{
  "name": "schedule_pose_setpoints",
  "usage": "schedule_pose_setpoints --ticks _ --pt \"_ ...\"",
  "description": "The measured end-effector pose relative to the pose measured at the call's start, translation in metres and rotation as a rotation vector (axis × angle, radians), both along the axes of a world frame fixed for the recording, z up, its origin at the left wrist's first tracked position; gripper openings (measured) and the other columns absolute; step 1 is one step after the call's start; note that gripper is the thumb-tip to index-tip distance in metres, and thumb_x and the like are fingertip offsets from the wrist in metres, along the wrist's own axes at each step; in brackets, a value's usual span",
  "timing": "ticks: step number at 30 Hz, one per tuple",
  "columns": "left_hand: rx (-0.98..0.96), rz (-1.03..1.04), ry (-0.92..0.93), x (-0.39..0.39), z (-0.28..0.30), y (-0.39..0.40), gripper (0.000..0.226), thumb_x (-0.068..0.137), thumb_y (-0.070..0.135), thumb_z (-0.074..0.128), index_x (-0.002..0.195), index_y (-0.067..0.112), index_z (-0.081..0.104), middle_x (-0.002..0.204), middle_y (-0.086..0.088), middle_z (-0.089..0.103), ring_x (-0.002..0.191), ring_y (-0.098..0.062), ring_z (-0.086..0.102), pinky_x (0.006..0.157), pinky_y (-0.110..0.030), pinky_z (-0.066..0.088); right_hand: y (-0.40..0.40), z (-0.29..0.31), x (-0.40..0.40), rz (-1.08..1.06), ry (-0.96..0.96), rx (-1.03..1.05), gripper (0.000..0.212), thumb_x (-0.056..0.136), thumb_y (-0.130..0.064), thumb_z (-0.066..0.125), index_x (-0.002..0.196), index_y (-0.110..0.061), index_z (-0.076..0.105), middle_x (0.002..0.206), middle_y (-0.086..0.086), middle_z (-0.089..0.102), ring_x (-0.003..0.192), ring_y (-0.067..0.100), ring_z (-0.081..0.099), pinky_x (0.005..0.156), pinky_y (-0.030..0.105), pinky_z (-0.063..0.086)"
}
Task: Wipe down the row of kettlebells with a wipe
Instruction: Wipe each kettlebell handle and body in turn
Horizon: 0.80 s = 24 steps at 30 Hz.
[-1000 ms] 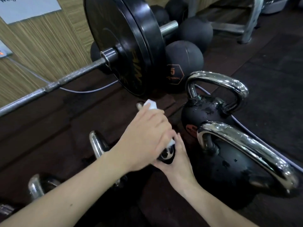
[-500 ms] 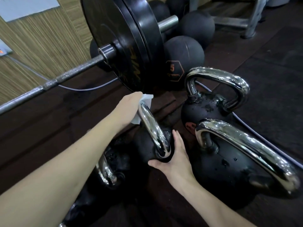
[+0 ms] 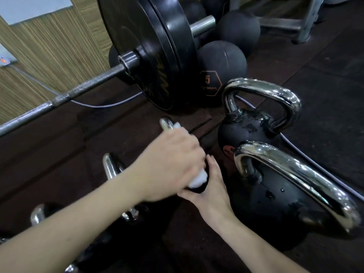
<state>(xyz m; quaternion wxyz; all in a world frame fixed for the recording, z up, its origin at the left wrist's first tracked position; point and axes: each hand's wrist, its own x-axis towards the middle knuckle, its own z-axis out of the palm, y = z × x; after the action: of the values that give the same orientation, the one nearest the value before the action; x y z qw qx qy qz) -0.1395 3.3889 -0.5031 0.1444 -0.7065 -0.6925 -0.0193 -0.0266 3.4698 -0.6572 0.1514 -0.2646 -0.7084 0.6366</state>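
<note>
Black kettlebells with chrome handles stand in a row on the dark floor. My left hand (image 3: 171, 164) grips a white wipe (image 3: 198, 180) wrapped round the chrome handle (image 3: 166, 123) of the middle kettlebell, most of which my arm hides. My right hand (image 3: 212, 192) presses flat against that kettlebell's right side. Two larger wet kettlebells stand to the right, the near one (image 3: 275, 203) and the far one (image 3: 250, 133). More chrome handles (image 3: 110, 168) show under my left forearm at the lower left.
A loaded barbell (image 3: 149, 54) with big black plates lies across the floor just behind the row. Black medicine balls (image 3: 222, 62) sit behind it. A thin grey cable (image 3: 102, 105) runs along the floor. A wooden wall is at the left, a metal frame (image 3: 303, 22) at the top right.
My left hand has slid with the wipe down the chrome handle from its far top toward its near end, by my right hand. The right hand has stayed on the kettlebell.
</note>
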Motion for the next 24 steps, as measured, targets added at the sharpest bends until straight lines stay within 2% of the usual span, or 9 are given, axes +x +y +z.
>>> schedule_pose_setpoints --ticks 2,4,7,9,12,14,16,21,24 --pt "0.047 0.19 -0.145 -0.017 -0.004 0.005 0.042 0.102 0.021 0.033 0.086 0.006 0.069 0.087 -0.015 0.065 0.085 -0.039 0.059 0.085 -0.056 0.047 0.002 -0.003 0.001 0.018 -0.02 0.019 0.129 0.066 -0.025 0.099 0.163 -0.038 0.015 0.169 -0.026 0.01 0.152 -0.006 0.016 0.124 0.021 0.018" --pt "0.139 0.515 -0.523 -0.042 -0.008 0.012 0.038 0.107 0.015 0.04 0.094 -0.001 0.071 0.099 -0.024 0.068 0.096 -0.042 0.061 0.091 -0.053 0.046 0.001 -0.001 0.002 0.018 -0.021 0.022 0.128 0.067 -0.024 0.098 0.163 -0.039 0.015 0.169 -0.028 0.008 0.151 -0.008 0.016 0.12 0.017 0.017" --pt "0.251 0.683 -0.945 -0.058 -0.024 0.018 0.028 0.103 0.018 0.055 0.077 0.016 0.065 0.088 -0.006 0.065 0.084 -0.027 0.061 0.08 -0.047 0.048 0.001 0.002 0.005 0.005 -0.058 0.021 0.127 0.068 -0.023 0.098 0.162 -0.04 0.015 0.168 -0.03 0.008 0.148 -0.011 0.016 0.117 0.015 0.015" --pt "0.291 0.695 -0.91 -0.057 -0.029 0.018 0.028 0.103 0.015 0.053 0.076 0.015 0.063 0.089 -0.008 0.062 0.086 -0.029 0.059 0.08 -0.045 0.046 0.0 0.01 0.005 -0.005 -0.066 0.032 0.127 0.067 -0.023 0.098 0.162 -0.039 0.016 0.168 -0.028 0.009 0.147 -0.011 0.016 0.117 0.014 0.015" --pt "0.248 0.639 -0.648 -0.047 -0.024 0.015 0.028 0.103 0.007 0.046 0.083 -0.001 0.065 0.089 -0.02 0.064 0.088 -0.038 0.06 0.078 -0.042 0.046 0.0 0.012 0.004 0.001 -0.078 0.041 0.128 0.065 -0.022 0.099 0.162 -0.037 0.017 0.168 -0.026 0.011 0.148 -0.009 0.017 0.118 0.014 0.016" --pt "0.201 0.501 -0.424 -0.035 -0.016 0.012 0.024 0.098 -0.001 0.049 0.076 0.0 0.06 0.08 -0.018 0.061 0.079 -0.037 0.057 0.075 -0.042 0.045 -0.001 0.015 0.004 0.004 -0.071 0.045 0.128 0.065 -0.021 0.099 0.163 -0.035 0.018 0.169 -0.023 0.013 0.151 -0.006 0.017 0.12 0.015 0.016" --pt "0.113 0.335 -0.254 -0.024 -0.013 0.009 0.026 0.097 0.002 0.046 0.073 0.007 0.055 0.078 -0.01 0.057 0.078 -0.033 0.051 0.081 -0.044 0.044 0.0 0.014 0.003 0.004 -0.071 0.047 0.128 0.064 -0.021 0.099 0.163 -0.034 0.018 0.17 -0.021 0.014 0.153 -0.003 0.017 0.122 0.017 0.017" --pt "0.097 0.301 -0.238 0.005 -0.016 -0.006 0.037 0.105 0.027 0.037 0.081 0.017 0.063 0.084 0.007 0.057 0.094 -0.017 0.05 0.116 -0.035 0.031 -0.001 0.014 0.005 0.016 -0.038 0.031 0.13 0.064 -0.026 0.1 0.162 -0.038 0.015 0.169 -0.022 0.014 0.155 0.0 0.018 0.128 0.031 0.022" --pt "0.077 0.308 -0.294 -0.013 -0.014 -0.002 0.039 0.106 0.03 0.033 0.079 0.018 0.06 0.081 0.007 0.054 0.092 -0.017 0.05 0.118 -0.036 0.031 -0.001 0.013 0.004 0.0 -0.056 0.046 0.129 0.065 -0.025 0.099 0.162 -0.039 0.015 0.168 -0.024 0.015 0.154 0.0 0.021 0.127 0.031 0.025"
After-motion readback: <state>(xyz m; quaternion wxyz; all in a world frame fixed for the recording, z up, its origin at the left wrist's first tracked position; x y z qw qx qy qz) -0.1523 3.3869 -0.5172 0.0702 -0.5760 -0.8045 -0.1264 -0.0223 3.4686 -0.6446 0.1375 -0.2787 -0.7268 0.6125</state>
